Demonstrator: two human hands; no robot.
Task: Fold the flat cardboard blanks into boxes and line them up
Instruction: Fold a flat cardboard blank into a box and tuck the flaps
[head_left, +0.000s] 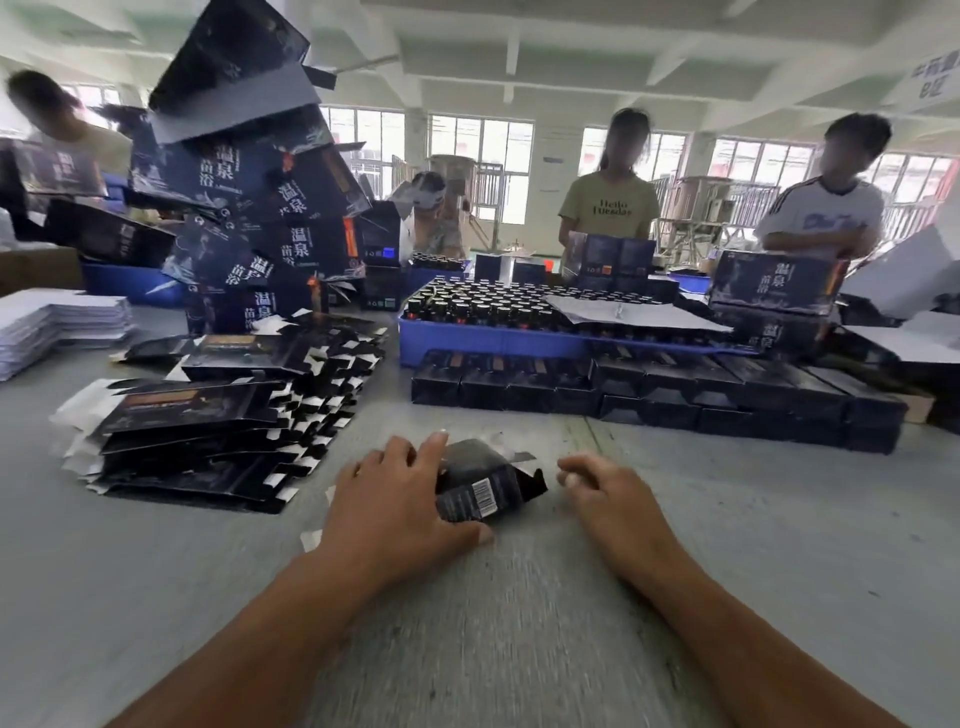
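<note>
A small black cardboard box (480, 483) with a barcode on its side lies half-formed on the grey table (519, 597), its end flaps sticking out to the right. My left hand (395, 499) grips its left end, fingers over the top and thumb underneath at the front. My right hand (602, 493) hovers just right of the box with loosely curled fingers, holding nothing. A stack of flat black blanks (218, 426) lies to the left. Folded black boxes (660, 395) stand lined up in rows behind.
A blue tray (493, 338) of dark bottles sits beyond the rows. A tall leaning pile of larger printed boxes (260, 197) rises at the back left, white sheets (57, 322) at the far left. Several people stand across the table.
</note>
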